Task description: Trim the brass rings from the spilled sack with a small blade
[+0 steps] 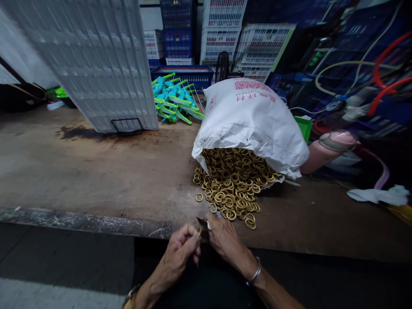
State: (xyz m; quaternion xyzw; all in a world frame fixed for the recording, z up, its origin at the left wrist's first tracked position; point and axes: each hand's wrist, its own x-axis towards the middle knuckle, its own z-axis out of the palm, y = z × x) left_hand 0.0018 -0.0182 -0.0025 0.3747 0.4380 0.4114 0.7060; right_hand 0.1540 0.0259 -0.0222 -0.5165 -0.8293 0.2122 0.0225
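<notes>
My left hand (180, 253) is closed in a pinch on a small brass ring (200, 231) at the table's near edge. My right hand (225, 240) is closed around a small dark blade-like tool (202, 222) whose tip meets that ring. Just beyond my fingers lies a heap of brass rings (233, 184) spilling from the mouth of a white woven sack (249, 122) lying on its side. A single loose ring (199, 197) sits left of the heap.
A worn brown table (96, 171) has a scratched metal front edge (83, 221). A white ribbed panel (93, 60) leans at the back left, with turquoise plastic parts (174, 101) beside it. Stacked crates (222, 32) stand behind. Hoses and a pink cylinder (328, 148) lie at the right.
</notes>
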